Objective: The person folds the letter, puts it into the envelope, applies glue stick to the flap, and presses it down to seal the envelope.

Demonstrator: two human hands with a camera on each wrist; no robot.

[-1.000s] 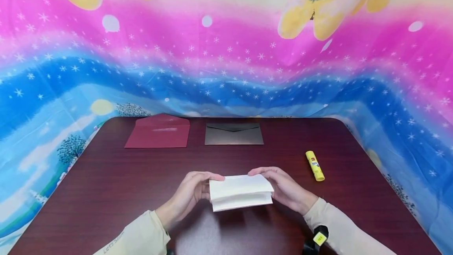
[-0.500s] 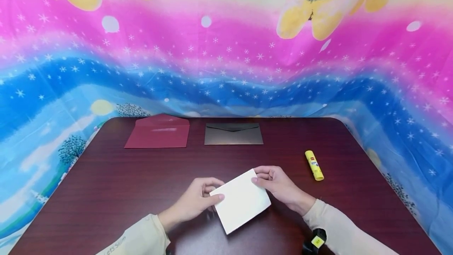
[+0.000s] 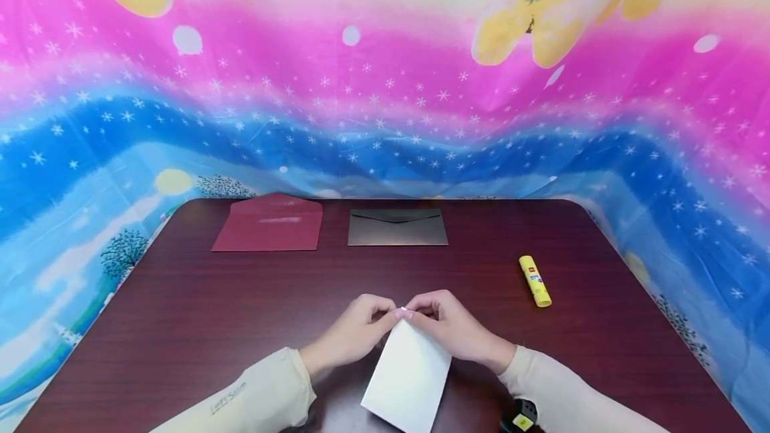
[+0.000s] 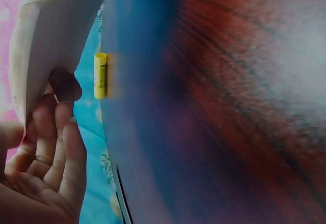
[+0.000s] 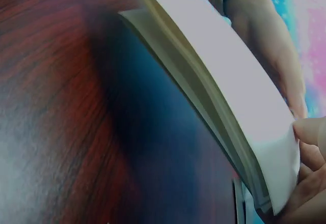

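- I find the paper (image 3: 406,379) folded in layers and raised above the table (image 3: 240,299), its near end sloping towards the person.
- Both hands meet at its far end; I judge this lets the two thumbs work one edge and line up the layers there. Away from that pinch, the right wrist view shows the layers gaping.
- Red envelope (image 3: 267,229), flap up, and black envelope (image 3: 397,232), flap folded down, lie along the far edge, presumably to leave the hands room.
- Glue stick (image 3: 535,281) lies on its side to the right, placed, I judge, for easy reach.
- Grip, left hand (image 3: 349,336): thumb and fingers together, pinching the paper.
- Grip, right hand (image 3: 463,333): likewise clamped on the paper, thumb tip next to the left's. I cannot tell how firmly either presses.
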